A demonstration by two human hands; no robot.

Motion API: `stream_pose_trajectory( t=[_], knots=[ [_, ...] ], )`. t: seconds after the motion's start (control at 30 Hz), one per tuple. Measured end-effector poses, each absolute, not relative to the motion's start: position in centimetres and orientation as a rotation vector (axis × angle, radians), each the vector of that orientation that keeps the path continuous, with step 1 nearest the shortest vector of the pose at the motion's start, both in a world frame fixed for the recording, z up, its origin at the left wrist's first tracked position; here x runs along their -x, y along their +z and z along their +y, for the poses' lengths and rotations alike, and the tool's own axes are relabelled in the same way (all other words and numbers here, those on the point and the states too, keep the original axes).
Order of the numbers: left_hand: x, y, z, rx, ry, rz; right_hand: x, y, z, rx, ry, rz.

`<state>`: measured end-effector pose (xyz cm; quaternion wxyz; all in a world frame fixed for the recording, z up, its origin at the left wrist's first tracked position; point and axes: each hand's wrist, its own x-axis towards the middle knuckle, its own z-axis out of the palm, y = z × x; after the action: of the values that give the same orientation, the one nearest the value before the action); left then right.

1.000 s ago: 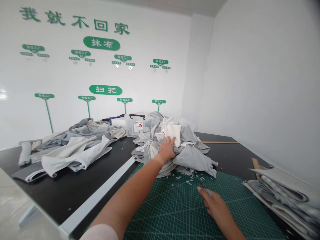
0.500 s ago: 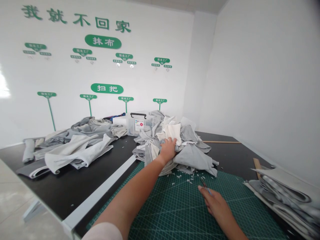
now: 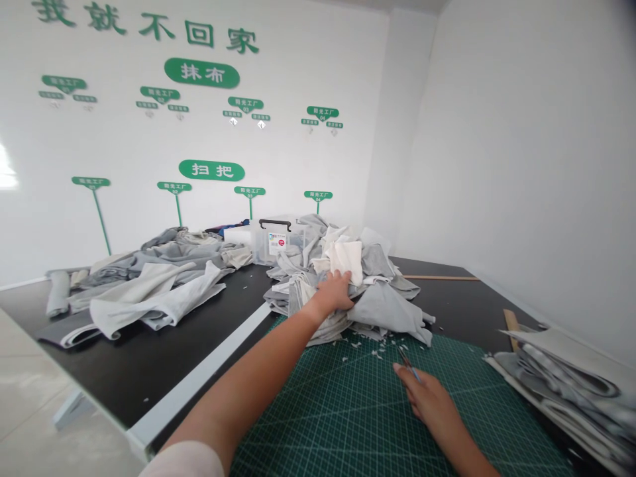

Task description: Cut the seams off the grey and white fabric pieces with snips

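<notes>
**A:** So what's actually on that black work table (image 3: 124, 377)?

**B:** Left side's got loose grey and white fabric pieces (image 3: 154, 291) spread out, and a clear plastic storage box (image 3: 275, 244) with a black handle behind them.

**A:** And the right?

**B:** Big heap of grey and white fabric (image 3: 382, 298) at the far edge of a green cutting mat (image 3: 348, 417), white snippets (image 3: 370, 348) around it, a stacked pile of grey fabric (image 3: 561, 391) just beside the mat, and a wooden strip (image 3: 440, 277) along the back.

Heap of crumpled grey and white knit fabric (image 3: 382, 308), loosely piled at the green cutting mat's (image 3: 348, 411) far edge; slim metal scissors (image 3: 406, 361), tips toward it, just beside.
</notes>
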<state>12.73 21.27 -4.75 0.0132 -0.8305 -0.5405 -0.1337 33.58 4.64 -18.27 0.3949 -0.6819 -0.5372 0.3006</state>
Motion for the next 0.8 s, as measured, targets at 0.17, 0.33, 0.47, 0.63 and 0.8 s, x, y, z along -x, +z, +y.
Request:
stream_pose_trajectory(
  t=[0.17, 0.33, 0.47, 0.63, 0.8],
  knots=[
    [-11.5, -5.2, 17.6, 2.461, -0.384, -1.79, -33.7, -18.4, 4.7, 1.741, 0.766, -1.366],
    [-10.4, -6.7, 14.2, 2.338, -0.589, -1.664, -33.6, -18.1, 4.6, 1.749, 0.76, -1.364],
    [-9.8, -9.3, 12.3, 2.508, -0.497, -1.548, -33.4, -17.9, 4.4, 1.745, 0.746, -1.38],
    [-9.2, -12.9, 11.7, 2.478, -0.476, -1.542, -33.3, -17.9, 4.4, 1.751, 0.741, -1.391],
    [-8.7, -13.7, 12.8, 2.373, -0.515, -1.498, -33.3, -18.0, 4.4, 1.755, 0.733, -1.405]
  ],
)
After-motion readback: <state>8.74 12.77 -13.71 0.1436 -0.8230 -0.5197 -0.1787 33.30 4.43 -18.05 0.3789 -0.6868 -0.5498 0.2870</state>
